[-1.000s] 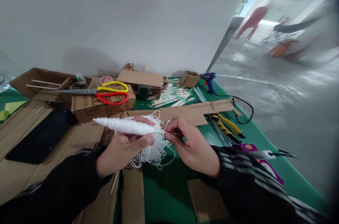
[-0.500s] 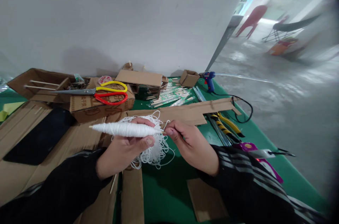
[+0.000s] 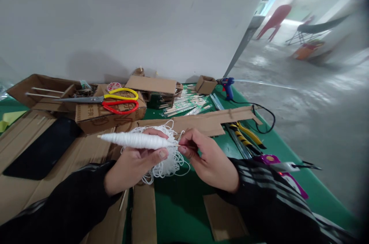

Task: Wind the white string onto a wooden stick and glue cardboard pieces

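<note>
White string is wound thickly round a thin wooden stick, making a long tapered spindle [image 3: 123,140] that lies level, its bare tip pointing left. My left hand [image 3: 134,169] is closed round the right part of the winding, thumb in front. At the stick's right end, my right hand [image 3: 213,161] pinches the bare stick between thumb and forefinger. Behind and below the spindle sits a loose tangle of white string [image 3: 171,163], partly hidden by my left hand.
Scissors [image 3: 119,100] with yellow and red handles lie on a cardboard box [image 3: 111,119]. A blue glue gun [image 3: 228,88], yellow-and-black pliers [image 3: 243,136] and a dark flat panel [image 3: 43,150] lie around. Packaged sticks [image 3: 187,103] and cardboard strips cover parts of the green table [image 3: 178,213].
My right fingers have shifted slightly on the stick's end, with the forefinger more bent and the hand a touch to the right. The left hand and spindle look nearly unmoved.
</note>
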A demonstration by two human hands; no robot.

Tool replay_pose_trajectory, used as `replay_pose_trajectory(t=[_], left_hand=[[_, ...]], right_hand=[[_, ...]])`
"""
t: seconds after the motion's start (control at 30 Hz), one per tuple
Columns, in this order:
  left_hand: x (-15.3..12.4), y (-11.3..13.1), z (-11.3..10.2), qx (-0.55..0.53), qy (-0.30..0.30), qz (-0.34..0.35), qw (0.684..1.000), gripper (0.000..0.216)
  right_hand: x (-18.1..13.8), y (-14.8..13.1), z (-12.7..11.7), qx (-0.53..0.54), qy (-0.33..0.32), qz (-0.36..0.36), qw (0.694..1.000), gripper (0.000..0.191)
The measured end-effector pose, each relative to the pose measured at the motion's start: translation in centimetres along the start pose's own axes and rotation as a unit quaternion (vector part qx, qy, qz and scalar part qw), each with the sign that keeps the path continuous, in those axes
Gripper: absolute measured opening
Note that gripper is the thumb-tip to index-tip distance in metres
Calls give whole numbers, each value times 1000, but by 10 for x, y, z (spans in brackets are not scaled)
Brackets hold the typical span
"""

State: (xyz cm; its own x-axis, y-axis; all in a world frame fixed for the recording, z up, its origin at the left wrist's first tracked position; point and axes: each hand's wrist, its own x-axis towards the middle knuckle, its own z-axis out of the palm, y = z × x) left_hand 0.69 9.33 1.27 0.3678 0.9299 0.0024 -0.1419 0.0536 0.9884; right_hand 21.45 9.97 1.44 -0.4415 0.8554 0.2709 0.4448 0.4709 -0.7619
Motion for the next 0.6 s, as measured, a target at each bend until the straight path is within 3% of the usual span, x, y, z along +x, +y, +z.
replay_pose_trajectory(t=[0.1,0.3,0.43,0.6], left_hand=[[-1,0,1,0,-4,-1,1000,21],[-1,3,3,-4,10,8,1000,19],[0,3,4,-5,-2,-2,1000,19],[-1,0,2,10,5,-1,1000,19]], right_hand=[[0,0,0,-13,-9,2,1000,21],[0,-1,1,20,2,-1,1000,9],[0,-2,1,-5,-6,0,1000,21],[0,-1,3,24,-2,5,1000,12]])
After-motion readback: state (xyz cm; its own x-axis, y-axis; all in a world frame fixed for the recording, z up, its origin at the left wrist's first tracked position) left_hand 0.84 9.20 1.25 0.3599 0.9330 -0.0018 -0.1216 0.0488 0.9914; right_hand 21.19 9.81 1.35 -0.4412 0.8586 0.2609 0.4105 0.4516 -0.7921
